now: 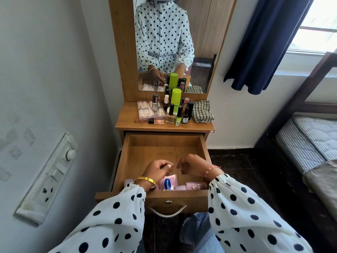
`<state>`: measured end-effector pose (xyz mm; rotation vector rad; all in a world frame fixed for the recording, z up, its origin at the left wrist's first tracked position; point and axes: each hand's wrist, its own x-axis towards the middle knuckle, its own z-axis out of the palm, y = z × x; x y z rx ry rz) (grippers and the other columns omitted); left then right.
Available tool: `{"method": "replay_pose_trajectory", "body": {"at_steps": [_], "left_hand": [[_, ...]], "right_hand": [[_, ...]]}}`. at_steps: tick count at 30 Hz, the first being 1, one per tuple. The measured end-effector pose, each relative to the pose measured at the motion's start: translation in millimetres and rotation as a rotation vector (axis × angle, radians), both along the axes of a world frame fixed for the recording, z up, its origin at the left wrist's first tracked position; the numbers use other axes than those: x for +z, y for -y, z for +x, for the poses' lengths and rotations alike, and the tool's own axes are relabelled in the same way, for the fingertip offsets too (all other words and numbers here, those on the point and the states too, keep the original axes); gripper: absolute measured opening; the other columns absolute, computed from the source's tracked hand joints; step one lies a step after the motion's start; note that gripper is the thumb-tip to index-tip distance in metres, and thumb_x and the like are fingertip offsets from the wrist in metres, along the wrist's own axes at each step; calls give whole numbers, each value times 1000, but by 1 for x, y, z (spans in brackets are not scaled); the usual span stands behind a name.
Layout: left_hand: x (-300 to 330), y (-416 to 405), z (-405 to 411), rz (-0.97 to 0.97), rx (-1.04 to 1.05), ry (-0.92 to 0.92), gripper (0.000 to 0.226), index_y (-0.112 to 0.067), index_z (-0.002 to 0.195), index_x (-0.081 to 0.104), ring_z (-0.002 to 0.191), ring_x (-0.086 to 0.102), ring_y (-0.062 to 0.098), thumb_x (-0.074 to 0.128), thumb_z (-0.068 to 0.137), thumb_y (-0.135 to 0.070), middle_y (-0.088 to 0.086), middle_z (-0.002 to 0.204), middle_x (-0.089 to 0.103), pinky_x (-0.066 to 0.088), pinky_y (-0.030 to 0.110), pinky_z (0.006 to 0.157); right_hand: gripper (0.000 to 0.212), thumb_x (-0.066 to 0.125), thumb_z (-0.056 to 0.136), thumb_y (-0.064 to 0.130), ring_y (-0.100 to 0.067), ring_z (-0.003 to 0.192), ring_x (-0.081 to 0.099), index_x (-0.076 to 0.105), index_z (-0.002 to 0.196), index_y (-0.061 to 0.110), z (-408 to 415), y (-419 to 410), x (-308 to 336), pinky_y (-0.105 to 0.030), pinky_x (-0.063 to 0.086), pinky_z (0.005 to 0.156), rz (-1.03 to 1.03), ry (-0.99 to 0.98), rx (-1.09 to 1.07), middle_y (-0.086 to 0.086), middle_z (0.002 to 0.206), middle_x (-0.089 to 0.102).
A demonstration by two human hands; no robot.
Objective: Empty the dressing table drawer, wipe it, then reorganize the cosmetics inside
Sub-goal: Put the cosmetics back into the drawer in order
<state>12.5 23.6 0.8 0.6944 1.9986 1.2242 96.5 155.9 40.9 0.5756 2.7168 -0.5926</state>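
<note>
The wooden drawer (124, 161) is pulled out, and most of its bottom shows bare wood. Along its front edge lie a pink Vaseline tube (168, 183) and pink bottles (195, 186). My left hand (157, 170) hangs over the tube with curled fingers; whether it grips the tube's end is hidden. My right hand (193, 167) hovers beside it inside the drawer, fingers curled, with nothing visible in it. On the table top above stand a green bottle (176, 99), several small nail polish bottles (179, 116) and a pink boxed set (148, 112).
A checked cloth (202, 111) lies on the table top at the right. The mirror (173, 42) rises behind it. A switch panel (51, 178) is on the left wall, a bed (310, 141) and dark curtain (264, 42) to the right. The drawer handle (166, 211) faces my knees.
</note>
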Motion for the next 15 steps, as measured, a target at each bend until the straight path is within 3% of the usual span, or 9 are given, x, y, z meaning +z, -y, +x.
{"method": "replay_pose_trajectory", "body": {"at_steps": [4, 8, 15], "left_hand": [[10, 0, -7, 61, 16, -169, 17, -9, 101, 65, 91, 63, 25, 53, 91, -14, 12, 99, 69, 53, 38, 87], [35, -5, -23, 134, 98, -286, 17, -6, 99, 66, 76, 58, 12, 53, 90, -10, 7, 91, 66, 44, 14, 67], [76, -26, -49, 210, 159, -347, 17, -7, 101, 66, 93, 62, 21, 53, 90, -10, 10, 101, 68, 46, 26, 82]], "right_hand": [[24, 58, 88, 12, -20, 103, 58, 64, 111, 8, -17, -3, 30, -21, 40, 85, 11, -154, -26, -6, 117, 64], [21, 59, 89, 15, -23, 101, 61, 65, 107, 7, -33, -10, 48, -24, 45, 87, 28, -360, -79, -9, 110, 66], [24, 55, 86, 6, -27, 98, 60, 63, 108, 7, -70, -34, 83, -33, 49, 85, 135, -635, -315, -12, 107, 64]]}}
